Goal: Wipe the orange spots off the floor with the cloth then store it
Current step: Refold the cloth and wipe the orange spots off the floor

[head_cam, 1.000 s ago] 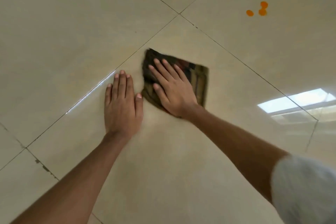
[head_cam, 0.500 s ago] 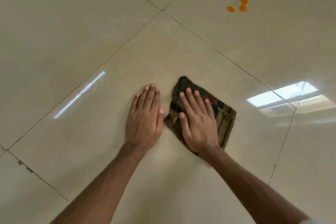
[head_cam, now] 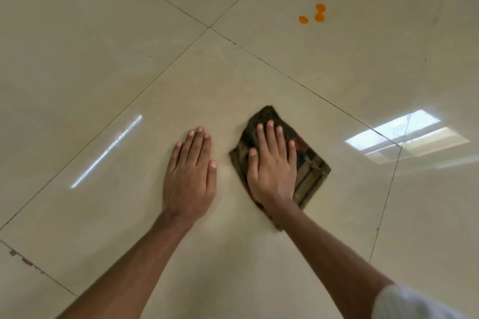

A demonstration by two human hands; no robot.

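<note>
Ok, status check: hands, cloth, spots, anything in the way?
Right hand flat on folded cloth; left hand flat on bare tile. Three orange spots unwiped, on the tile ahead. Nothing between cloth and spots.

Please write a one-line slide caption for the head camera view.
Right hand flat on folded dark patterned cloth; left hand on beige tiled floor; three orange spots remain.

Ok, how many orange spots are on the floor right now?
3. All sit clustered far ahead and right of the cloth: one on the left, one beside it on the right, one just above that. Any under the cloth or hands would be hidden.
</note>
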